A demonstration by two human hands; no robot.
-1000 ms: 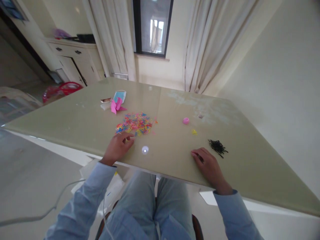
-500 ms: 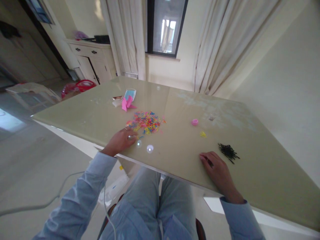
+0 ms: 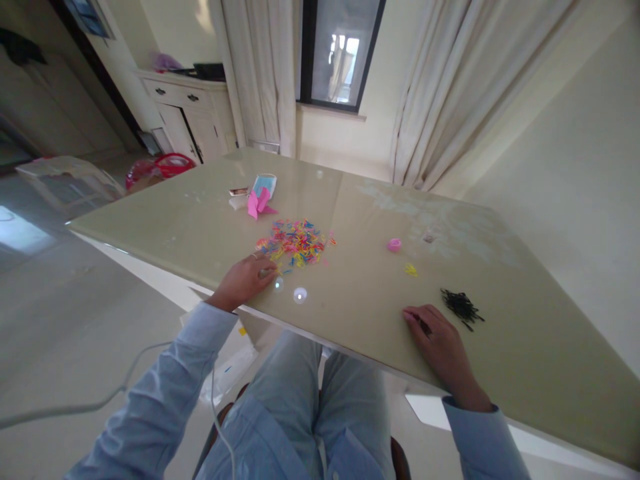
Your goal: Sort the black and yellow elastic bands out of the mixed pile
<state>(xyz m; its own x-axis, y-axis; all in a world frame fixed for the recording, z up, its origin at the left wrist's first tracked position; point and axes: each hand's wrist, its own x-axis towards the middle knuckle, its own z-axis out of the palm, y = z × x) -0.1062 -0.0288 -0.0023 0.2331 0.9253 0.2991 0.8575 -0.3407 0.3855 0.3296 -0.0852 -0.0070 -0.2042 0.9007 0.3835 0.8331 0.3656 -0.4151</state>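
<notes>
1. By the near edge of the table (image 3: 350, 287): right hand (image 3: 440, 337), fingers curled; whether gripping, I cannot tell.
2. Same edge, leftward: left hand (image 3: 245, 280), fingers bent at the colourful bands (image 3: 299, 243); grip unclear.
3. Beyond right hand: black pins (image 3: 461, 307).
4. Toward far left corner: blue mask (image 3: 266, 183).

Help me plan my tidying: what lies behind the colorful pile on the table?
Behind and left of the colorful pile lie a pink folded piece and a blue face mask, with two small items beside them. The pink piece overlaps the mask; what it covers cannot be seen.
</notes>
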